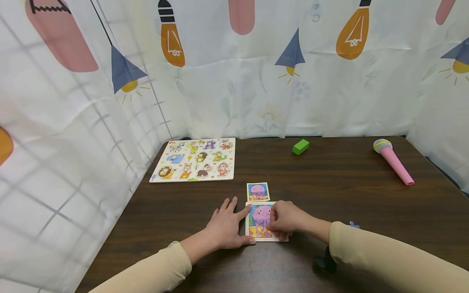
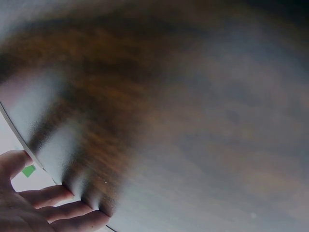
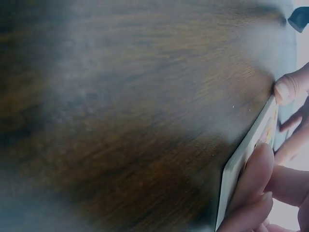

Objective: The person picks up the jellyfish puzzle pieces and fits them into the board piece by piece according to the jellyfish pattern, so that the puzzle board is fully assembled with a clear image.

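Observation:
A jellyfish jigsaw puzzle [image 1: 261, 215] in a pale frame lies flat near the middle of the table. My left hand [image 1: 228, 226] has its fingers spread; its thumb touches the frame's lower left corner and its index finger the upper left. At the puzzle's right side my right hand [image 1: 287, 219] has bent fingers on the picture, covering that part. In the right wrist view, curled fingers [image 3: 256, 174] rest on the board [image 3: 236, 166]. Whether a piece is between thumb and fingers is hidden. A small jellyfish card [image 1: 258, 191] lies just beyond the puzzle.
An animal puzzle board [image 1: 194, 159] lies at the back left. A green block [image 1: 301, 147] and a pink toy microphone [image 1: 395, 161] lie farther back and right. A small blue thing [image 1: 353, 224] and a black object [image 1: 324, 262] are partly hidden by my right sleeve.

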A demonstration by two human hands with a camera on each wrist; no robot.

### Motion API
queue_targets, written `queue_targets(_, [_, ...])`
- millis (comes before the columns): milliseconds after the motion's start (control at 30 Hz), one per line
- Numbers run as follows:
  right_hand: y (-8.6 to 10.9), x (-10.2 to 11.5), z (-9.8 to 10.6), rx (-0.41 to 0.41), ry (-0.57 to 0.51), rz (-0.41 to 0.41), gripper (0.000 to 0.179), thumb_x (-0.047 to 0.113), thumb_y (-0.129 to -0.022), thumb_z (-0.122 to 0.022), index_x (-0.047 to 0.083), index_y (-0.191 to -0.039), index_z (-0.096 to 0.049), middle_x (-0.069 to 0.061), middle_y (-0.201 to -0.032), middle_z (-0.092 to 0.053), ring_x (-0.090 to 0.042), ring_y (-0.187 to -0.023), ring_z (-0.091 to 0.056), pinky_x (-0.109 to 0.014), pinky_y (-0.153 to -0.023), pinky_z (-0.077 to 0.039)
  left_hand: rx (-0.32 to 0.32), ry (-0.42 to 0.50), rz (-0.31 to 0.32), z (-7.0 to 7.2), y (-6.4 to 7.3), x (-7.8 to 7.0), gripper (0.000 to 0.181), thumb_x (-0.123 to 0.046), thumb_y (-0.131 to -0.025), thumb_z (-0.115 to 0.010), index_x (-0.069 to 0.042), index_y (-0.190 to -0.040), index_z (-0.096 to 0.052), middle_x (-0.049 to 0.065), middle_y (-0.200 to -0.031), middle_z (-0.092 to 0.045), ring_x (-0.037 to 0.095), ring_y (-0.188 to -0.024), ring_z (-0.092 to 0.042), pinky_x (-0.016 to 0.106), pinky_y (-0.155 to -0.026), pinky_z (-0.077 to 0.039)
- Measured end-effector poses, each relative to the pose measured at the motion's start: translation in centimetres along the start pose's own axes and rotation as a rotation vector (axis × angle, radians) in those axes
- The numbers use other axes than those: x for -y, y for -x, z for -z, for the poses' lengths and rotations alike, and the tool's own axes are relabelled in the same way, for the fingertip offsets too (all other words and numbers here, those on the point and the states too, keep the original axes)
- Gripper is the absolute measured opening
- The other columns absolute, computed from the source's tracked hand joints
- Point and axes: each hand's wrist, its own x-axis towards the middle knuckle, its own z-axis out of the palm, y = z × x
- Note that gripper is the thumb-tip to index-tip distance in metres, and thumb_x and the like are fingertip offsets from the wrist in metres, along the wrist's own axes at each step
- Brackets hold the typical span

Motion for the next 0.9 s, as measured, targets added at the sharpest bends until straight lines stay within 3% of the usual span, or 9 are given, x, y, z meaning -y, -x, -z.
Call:
queue_targets(133, [0.3, -0.4, 0.2, -0.025, 0.005, 0.072, 0.024, 0.017, -0.092, -0.076, 0.010, -0.075, -0.062, 0.001, -0.056, -0.063, -0.008, -0.046, -0.060, -0.020, -0.045, -0.044, 0.002, 0.003, -0.001, -0.1, 0.0, 0.0, 0.093, -0.067, -0.080, -0.075, -0.026, -0.158, -0.042, 0.023, -0.165, -0.030, 0.046, -0.153, -0.028, 0.066, -0.113, -0.037])
queue_targets(233, [0.9, -0.9, 0.6, -0.075, 0.103, 0.247, 0.014, 0.016, -0.093, -0.075, 0.011, -0.085, -0.065, 0.005, -0.064, -0.061, -0.004, -0.055, -0.055, -0.021, -0.050, -0.045, 0.003, 0.007, -0.005, -0.1, 0.0, 0.0, 0.093, -0.067, -0.081, -0.075, -0.026, -0.158, -0.042, 0.023, -0.165, -0.030, 0.046, -0.153, -0.028, 0.066, -0.113, -0.036])
queue_targets(300, [1.3, -1.5, 0.8, -0.114, 0.253, 0.422, 0.006, 0.015, -0.093, -0.075, 0.011, -0.095, -0.070, 0.006, -0.078, -0.066, -0.006, -0.068, -0.058, -0.024, -0.061, -0.052, 0.004, 0.004, -0.006, 0.0, 0.0, 0.0, 0.093, -0.067, -0.081, -0.075, -0.026, -0.158, -0.042, 0.023, -0.165, -0.030, 0.046, -0.153, -0.028, 0.066, -0.113, -0.036])
queue_targets(400, [2.0, -2.5, 1.0, -0.127, 0.523, 0.677, 0.021, 0.014, -0.095, -0.072, 0.011, -0.116, -0.072, 0.002, -0.109, -0.073, -0.014, -0.099, -0.066, -0.033, -0.087, -0.058, 0.007, -0.005, -0.006, 0.0, -0.1, 0.0, 0.094, -0.068, -0.081, -0.074, -0.026, -0.158, -0.041, 0.023, -0.166, -0.029, 0.046, -0.153, -0.027, 0.066, -0.113, -0.036])
queue_targets(500, [2.6, -3.3, 0.9, -0.089, 0.726, 0.821, 0.037, 0.019, -0.099, -0.067, 0.014, -0.136, -0.066, 0.001, -0.139, -0.066, -0.026, -0.128, -0.061, -0.044, -0.103, -0.053, 0.010, -0.012, -0.002, 0.0, -0.1, -0.1, 0.094, -0.068, -0.081, -0.074, -0.027, -0.158, -0.041, 0.023, -0.166, -0.029, 0.046, -0.153, -0.027, 0.065, -0.114, -0.036])
queue_targets(567, [3.0, -3.6, 0.8, -0.044, 0.799, 0.832, 0.044, 0.025, -0.103, -0.062, 0.017, -0.145, -0.059, 0.004, -0.149, -0.059, -0.030, -0.138, -0.054, -0.049, -0.106, -0.050, 0.011, -0.014, 0.000, 0.0, -0.1, -0.1, 0.093, -0.068, -0.081, -0.074, -0.027, -0.158, -0.041, 0.022, -0.166, -0.029, 0.045, -0.153, -0.028, 0.065, -0.114, -0.037])
queue_targets(667, [3.2, -3.9, 0.7, 0.021, 0.819, 0.786, 0.048, 0.034, -0.107, -0.053, 0.021, -0.153, -0.050, 0.006, -0.157, -0.051, -0.031, -0.146, -0.046, -0.053, -0.109, -0.046, 0.010, -0.015, 0.004, 0.0, -0.1, 0.0, 0.094, -0.068, -0.081, -0.074, -0.026, -0.158, -0.041, 0.023, -0.166, -0.029, 0.046, -0.153, -0.028, 0.066, -0.113, -0.037])
queue_targets(800, [3.3, -3.7, 0.7, 0.066, 0.840, 0.742, 0.054, 0.048, -0.107, -0.044, 0.023, -0.156, -0.045, 0.007, -0.159, -0.047, -0.030, -0.150, -0.040, -0.055, -0.112, -0.043, 0.014, -0.008, 0.004, 0.0, -0.1, 0.0, 0.094, -0.067, -0.081, -0.074, -0.027, -0.159, -0.041, 0.022, -0.166, -0.029, 0.046, -0.153, -0.027, 0.066, -0.114, -0.036])
queue_targets(900, [3.1, -3.3, 0.8, 0.063, 0.911, 0.767, 0.058, 0.054, -0.107, -0.041, 0.022, -0.154, -0.048, 0.006, -0.158, -0.049, -0.027, -0.150, -0.041, -0.052, -0.114, -0.042, 0.013, -0.006, 0.001, 0.0, -0.1, 0.1, 0.094, -0.067, -0.081, -0.074, -0.027, -0.159, -0.040, 0.023, -0.166, -0.029, 0.046, -0.153, -0.027, 0.066, -0.114, -0.036])
